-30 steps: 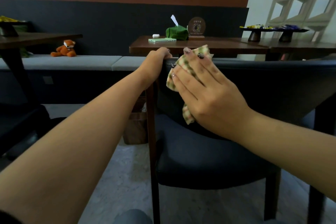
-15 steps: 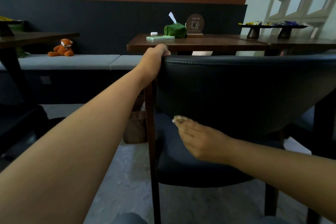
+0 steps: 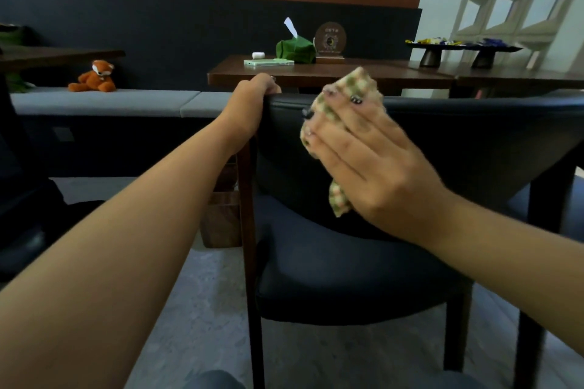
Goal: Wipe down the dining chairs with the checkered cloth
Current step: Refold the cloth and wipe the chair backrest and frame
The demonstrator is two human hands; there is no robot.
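Note:
A dark blue padded dining chair with dark wooden legs stands in front of me, its back towards me. My left hand grips the top left corner of the backrest. With flat, spread fingers, my right hand presses the green-and-cream checkered cloth against the upper rear face of the backrest. The cloth sticks out above my fingertips at the top edge and hangs out below my palm.
Behind the chair is a brown table with a green tissue holder, a green flat case and a round plaque. A grey bench carries a fox toy. A wooden bin stands under the table. Another dark chair is at left.
Half a second ago my right hand was low at the backrest's bottom edge; it has swept back up with the cloth to the top. My left hand has kept its grip.

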